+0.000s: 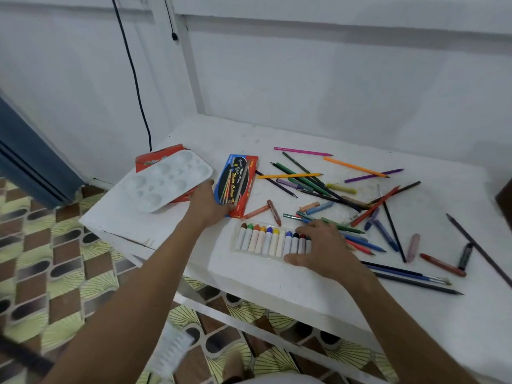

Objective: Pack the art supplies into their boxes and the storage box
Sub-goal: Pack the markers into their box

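**Both hands at the paint tray and its box, near the desk's front edge**

A clear tray of paint tubes (267, 241) lies near the front edge of the desk (277, 278), its white tubes side by side with caps of brown, green, orange, yellow, blue, black and red pointing toward the wall. The right hand (322, 249) rests on the tray's right end, fingers spread and fairly straight over the last tubes, the thumb lying along the tray's front edge; it curls round nothing.

Just behind the tray, toward the left, lies the water colour box (236, 185), red and blue with a dark panel, set at a slant. The left hand (206, 205) is at the box's near left corner, its fingers bent about that end; how firmly it grips is hard to tell, as the fingertips are hidden beneath the box.

Left of that hand, at the desk's left edge, a white mixing palette (166, 181) with round wells rests tilted on a red box (159, 155), part of which shows behind it.

To the right of the tray a loose scatter of coloured pencils (299, 176) and crayons (318, 207) covers the middle and right of the desk, crossing one another; some pencil tips pass under the right hand. Near the front right edge lie paintbrushes (407, 274) and a dark red crayon (443, 265).

A black cable (133, 70) hangs down the white wall behind the desk's left corner.
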`<state>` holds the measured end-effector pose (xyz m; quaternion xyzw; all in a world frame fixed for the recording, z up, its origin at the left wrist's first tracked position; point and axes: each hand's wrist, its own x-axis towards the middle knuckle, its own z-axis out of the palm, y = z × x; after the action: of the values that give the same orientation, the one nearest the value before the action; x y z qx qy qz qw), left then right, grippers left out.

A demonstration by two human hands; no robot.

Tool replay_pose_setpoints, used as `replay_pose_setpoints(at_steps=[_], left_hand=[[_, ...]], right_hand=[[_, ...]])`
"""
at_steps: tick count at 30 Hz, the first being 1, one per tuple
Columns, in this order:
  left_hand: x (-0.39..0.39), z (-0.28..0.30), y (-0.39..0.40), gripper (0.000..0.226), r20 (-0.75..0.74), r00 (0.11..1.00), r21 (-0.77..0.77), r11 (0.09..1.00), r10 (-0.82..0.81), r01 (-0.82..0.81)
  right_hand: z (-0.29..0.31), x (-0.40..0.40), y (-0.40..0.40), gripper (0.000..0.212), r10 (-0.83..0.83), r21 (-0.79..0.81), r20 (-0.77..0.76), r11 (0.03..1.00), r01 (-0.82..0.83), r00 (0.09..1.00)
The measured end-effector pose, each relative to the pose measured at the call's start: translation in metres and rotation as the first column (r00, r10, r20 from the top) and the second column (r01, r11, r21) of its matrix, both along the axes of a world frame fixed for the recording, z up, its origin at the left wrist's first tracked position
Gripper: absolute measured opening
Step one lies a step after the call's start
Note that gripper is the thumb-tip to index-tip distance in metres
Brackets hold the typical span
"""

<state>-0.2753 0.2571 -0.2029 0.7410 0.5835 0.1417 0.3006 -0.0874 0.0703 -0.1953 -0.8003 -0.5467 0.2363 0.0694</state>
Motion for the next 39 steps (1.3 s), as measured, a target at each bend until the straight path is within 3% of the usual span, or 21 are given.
replay_pose_setpoints(at_steps=[3, 6, 10, 14, 20, 24, 29, 34, 37, 39], left_hand=[[0.002, 0.001, 0.005, 0.061, 0.177, 0.968, -0.224, 0.965, 0.176, -0.135], [0.005, 0.009, 0.006, 0.035, 0.370, 0.878, -0.446, 0.887, 0.304, -0.119], [0.014, 0.026, -0.001, 0.028, 0.522, 0.782, -0.469, 0.880, 0.340, -0.070], [0.026, 0.043, -0.017, 0.031, 0.587, 0.767, -0.442, 0.896, 0.261, 0.034], [0.057, 0.049, -0.062, 0.023, 0.588, 0.807, -0.425, 0.831, -0.048, 0.360], [0.080, 0.046, -0.077, 0.023, 0.539, 0.817, -0.362, 0.820, -0.205, 0.444], [0.096, 0.044, -0.096, 0.027, 0.531, 0.745, -0.293, 0.738, -0.403, 0.608], [0.104, 0.043, -0.102, 0.036, 0.522, 0.641, -0.167, 0.670, -0.562, 0.723], [0.104, 0.033, -0.093, 0.043, 0.404, 0.698, -0.124, 0.720, -0.591, 0.683], [0.097, 0.033, -0.083, 0.057, 0.168, 0.722, -0.065, 0.723, -0.671, 0.687]], right_hand=[[0.001, 0.001, -0.002, 0.074, -0.023, 0.030, -0.064, 0.999, 0.025, 0.998], [0.004, 0.005, -0.002, 0.067, -0.062, 0.092, -0.149, 0.993, 0.077, 0.987], [0.009, 0.012, 0.001, 0.059, -0.068, 0.148, -0.229, 0.983, 0.104, 0.971], [0.019, 0.020, 0.005, 0.047, -0.109, 0.275, -0.373, 0.935, 0.222, 0.921], [0.047, 0.032, 0.021, 0.035, -0.065, 0.397, -0.513, 0.866, 0.304, 0.856], [0.054, 0.043, 0.025, 0.048, -0.163, 0.378, -0.518, 0.837, 0.396, 0.840], [0.049, 0.056, 0.021, 0.074, -0.253, 0.418, -0.509, 0.763, 0.494, 0.823], [0.038, 0.073, 0.007, 0.073, -0.270, 0.417, -0.454, 0.778, 0.470, 0.849], [0.034, 0.085, -0.008, 0.075, -0.252, 0.422, -0.385, 0.807, 0.413, 0.888], [0.038, 0.092, -0.022, 0.089, -0.228, 0.382, -0.336, 0.854, 0.354, 0.914]])
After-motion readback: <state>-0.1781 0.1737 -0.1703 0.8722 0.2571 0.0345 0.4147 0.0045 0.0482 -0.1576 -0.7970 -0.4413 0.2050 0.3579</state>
